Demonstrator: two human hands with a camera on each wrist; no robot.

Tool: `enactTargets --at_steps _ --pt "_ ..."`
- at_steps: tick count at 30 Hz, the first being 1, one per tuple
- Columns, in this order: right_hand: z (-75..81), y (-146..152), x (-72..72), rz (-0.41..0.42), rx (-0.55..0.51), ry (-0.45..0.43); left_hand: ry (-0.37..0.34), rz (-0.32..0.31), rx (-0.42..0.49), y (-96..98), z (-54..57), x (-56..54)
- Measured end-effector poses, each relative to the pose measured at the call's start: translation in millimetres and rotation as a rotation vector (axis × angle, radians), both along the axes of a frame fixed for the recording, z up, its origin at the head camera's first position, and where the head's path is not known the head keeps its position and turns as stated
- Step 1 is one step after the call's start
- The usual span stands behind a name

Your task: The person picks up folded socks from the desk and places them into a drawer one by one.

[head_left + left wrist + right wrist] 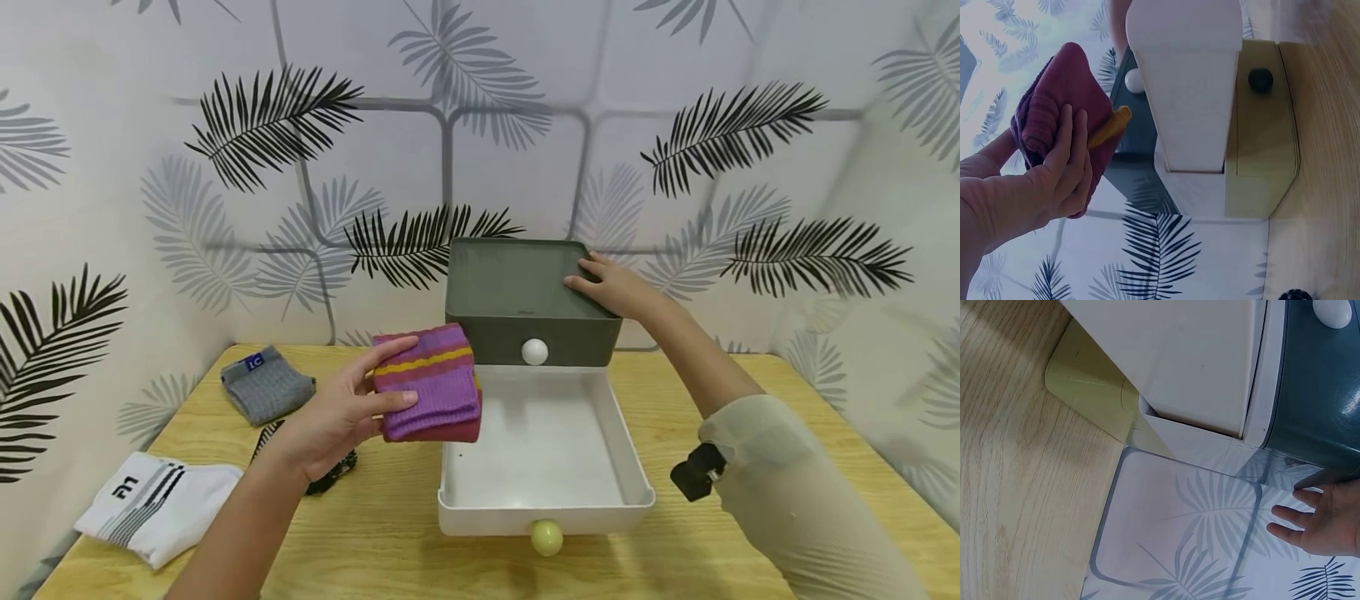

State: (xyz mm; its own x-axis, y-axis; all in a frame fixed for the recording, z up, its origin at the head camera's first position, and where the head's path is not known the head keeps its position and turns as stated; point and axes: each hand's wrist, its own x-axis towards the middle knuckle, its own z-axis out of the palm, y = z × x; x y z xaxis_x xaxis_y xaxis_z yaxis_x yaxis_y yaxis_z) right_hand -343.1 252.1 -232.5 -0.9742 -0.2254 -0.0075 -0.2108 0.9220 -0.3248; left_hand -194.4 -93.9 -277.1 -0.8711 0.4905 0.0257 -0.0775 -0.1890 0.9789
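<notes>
Watching the head view, I see the left hand (pixel 337 417) pinching the folded purple sock (pixel 438 387) near the pulled-out white drawer (pixel 536 450); the right hand (pixel 611 287) rests, fingers spread, on the green top unit (pixel 513 283). The left wrist view shows the sock's maroon side; the right wrist view, extended fingers.

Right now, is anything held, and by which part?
The left hand holds the purple socks by their left side in the head view. The right hand holds nothing; it rests on the grey drawer.
</notes>
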Motion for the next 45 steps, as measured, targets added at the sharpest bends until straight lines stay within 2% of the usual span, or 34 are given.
enactTargets --at_steps 7,13,20,26,29,35,41,43,45 --pt "2.1 3 0.4 0.005 -0.020 0.012 -0.062 -0.051 0.016 18.5 3.2 11.7" --pt "0.7 4 -0.7 0.006 -0.015 0.009 -0.086 -0.085 -0.006 40.6 0.5 13.6" --pt "-0.1 3 0.7 0.016 -0.021 0.016 -0.113 -0.126 -0.040 73.9 -11.2 7.4" --pt "-0.2 3 0.7 0.012 -0.023 0.009 -0.161 -0.087 -0.074 104.4 -24.7 0.5" --pt "0.0 3 1.4 0.009 -0.027 0.007 -0.175 -0.083 -0.109 114.9 -29.8 -5.7" --pt "0.1 4 2.4 0.012 -0.040 0.012 -0.205 -0.123 -0.143 127.8 -36.9 -19.2" --pt "-0.7 3 1.4 0.010 -0.042 0.012 -0.185 -0.126 -0.195 136.2 -44.9 -23.0" --pt "-1.1 2 1.0 0.010 -0.043 0.011 -0.121 -0.122 -0.269 137.5 -46.6 -23.0" --pt "-1.3 1 0.8 0.013 -0.044 0.009 -0.008 -0.117 -0.382 138.2 -47.1 -22.3"
